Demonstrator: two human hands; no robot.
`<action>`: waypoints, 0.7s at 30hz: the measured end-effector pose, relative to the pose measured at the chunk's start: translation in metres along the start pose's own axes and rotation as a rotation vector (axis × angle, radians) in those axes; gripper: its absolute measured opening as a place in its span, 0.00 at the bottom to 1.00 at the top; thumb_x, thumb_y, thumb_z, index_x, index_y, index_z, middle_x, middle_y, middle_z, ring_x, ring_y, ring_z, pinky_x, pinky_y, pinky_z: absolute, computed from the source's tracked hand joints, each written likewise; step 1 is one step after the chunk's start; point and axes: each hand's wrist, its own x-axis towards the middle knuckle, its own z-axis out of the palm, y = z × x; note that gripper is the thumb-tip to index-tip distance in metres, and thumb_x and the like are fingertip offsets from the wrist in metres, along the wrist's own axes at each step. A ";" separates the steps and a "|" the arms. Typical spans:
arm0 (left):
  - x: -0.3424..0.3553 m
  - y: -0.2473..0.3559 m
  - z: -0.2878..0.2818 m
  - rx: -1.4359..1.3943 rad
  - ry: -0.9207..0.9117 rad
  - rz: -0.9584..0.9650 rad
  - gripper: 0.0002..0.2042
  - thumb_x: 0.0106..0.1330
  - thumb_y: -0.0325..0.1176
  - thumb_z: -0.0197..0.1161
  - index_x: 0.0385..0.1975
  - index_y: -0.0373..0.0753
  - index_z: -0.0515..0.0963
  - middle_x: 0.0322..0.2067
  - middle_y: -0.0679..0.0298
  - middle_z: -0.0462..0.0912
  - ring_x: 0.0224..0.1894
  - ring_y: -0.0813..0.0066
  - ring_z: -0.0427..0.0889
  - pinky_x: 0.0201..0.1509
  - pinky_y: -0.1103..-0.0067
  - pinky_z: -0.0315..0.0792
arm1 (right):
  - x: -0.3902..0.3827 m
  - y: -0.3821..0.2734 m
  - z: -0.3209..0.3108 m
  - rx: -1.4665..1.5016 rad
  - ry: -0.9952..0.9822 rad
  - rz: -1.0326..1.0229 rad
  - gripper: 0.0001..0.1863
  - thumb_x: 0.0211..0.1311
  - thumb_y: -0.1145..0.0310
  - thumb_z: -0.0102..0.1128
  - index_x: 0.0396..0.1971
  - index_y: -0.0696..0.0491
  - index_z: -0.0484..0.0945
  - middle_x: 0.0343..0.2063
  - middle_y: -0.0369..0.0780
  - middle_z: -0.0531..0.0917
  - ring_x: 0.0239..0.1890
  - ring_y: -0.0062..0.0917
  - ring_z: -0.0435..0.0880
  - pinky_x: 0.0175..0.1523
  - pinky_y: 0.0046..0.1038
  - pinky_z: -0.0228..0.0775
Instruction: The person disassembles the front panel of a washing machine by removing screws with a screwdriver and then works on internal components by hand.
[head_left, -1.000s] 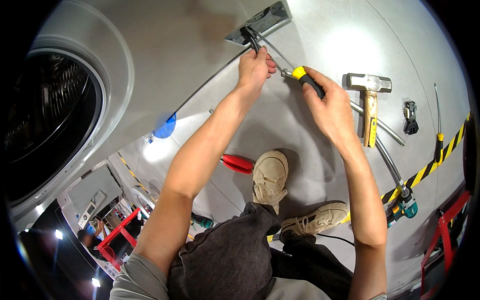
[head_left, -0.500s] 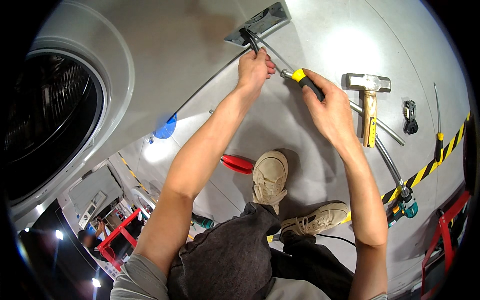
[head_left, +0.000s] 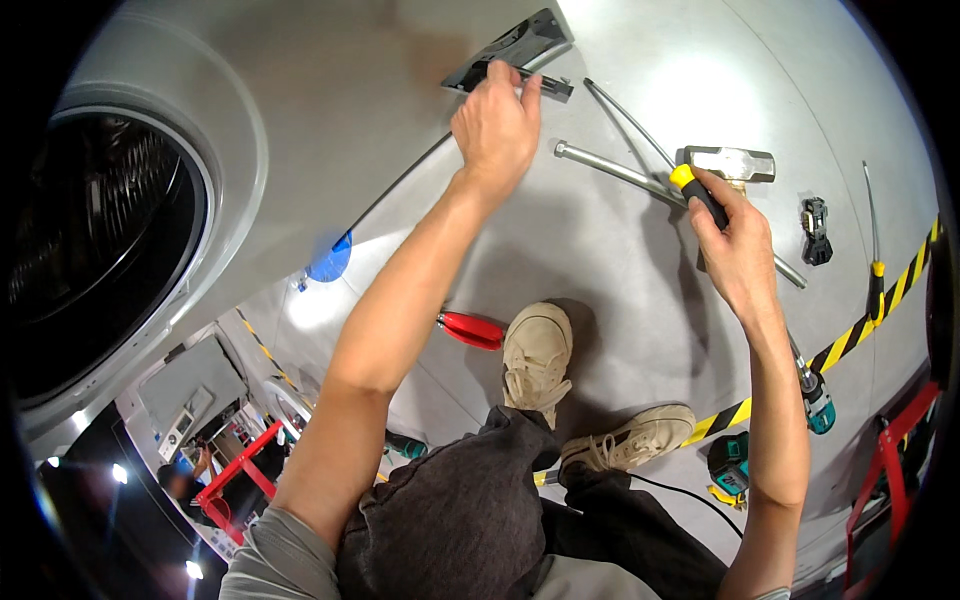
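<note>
My left hand [head_left: 495, 125] is closed at a recess [head_left: 515, 45] in the grey vehicle panel [head_left: 340, 90]. Its fingers grip a dark plastic piece [head_left: 552, 86] whose end juts out to the right; the rest is hidden behind the fingers. Wrapped round the black and yellow handle of a long screwdriver [head_left: 640, 133] is my right hand [head_left: 738, 245]. The shaft slants up and left, its tip apart from the recess. Beneath it on the floor lie a silver metal bar [head_left: 610, 168] and a hammer [head_left: 735, 163], its wooden handle mostly covered by my right hand.
Right of the hammer lies a black plastic part [head_left: 816, 230], then another screwdriver [head_left: 876, 265]. A teal power tool [head_left: 818, 405] rests by yellow-black floor tape [head_left: 835, 350]. A red-handled tool [head_left: 472, 330] sits beside my shoe [head_left: 537, 350]. Red stands [head_left: 885, 470] rise at right.
My right hand has drawn the screwdriver out of the recess, rightward over the hammer. My left hand has shifted slightly up and left, and the dark piece now sticks out beside its fingers.
</note>
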 end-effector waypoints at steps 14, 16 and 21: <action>0.047 -0.003 0.010 0.297 -0.113 0.168 0.13 0.64 0.28 0.47 0.44 0.38 0.77 0.37 0.46 0.81 0.43 0.43 0.79 0.46 0.58 0.74 | -0.003 -0.005 -0.003 0.012 0.005 -0.076 0.22 0.56 0.64 0.56 0.50 0.56 0.77 0.41 0.50 0.82 0.38 0.42 0.81 0.47 0.35 0.71; 0.047 -0.002 0.009 0.301 -0.126 0.168 0.13 0.64 0.29 0.46 0.43 0.37 0.77 0.39 0.46 0.81 0.44 0.44 0.79 0.47 0.58 0.74 | -0.002 -0.006 -0.006 0.013 -0.008 -0.060 0.22 0.56 0.64 0.56 0.50 0.56 0.77 0.40 0.49 0.82 0.37 0.41 0.81 0.47 0.35 0.71; 0.050 0.004 0.006 0.309 -0.195 0.127 0.13 0.65 0.30 0.45 0.42 0.36 0.76 0.42 0.46 0.80 0.47 0.44 0.78 0.50 0.58 0.72 | -0.001 0.001 -0.005 0.044 0.013 -0.083 0.21 0.57 0.64 0.56 0.50 0.56 0.77 0.40 0.49 0.83 0.36 0.41 0.81 0.46 0.35 0.71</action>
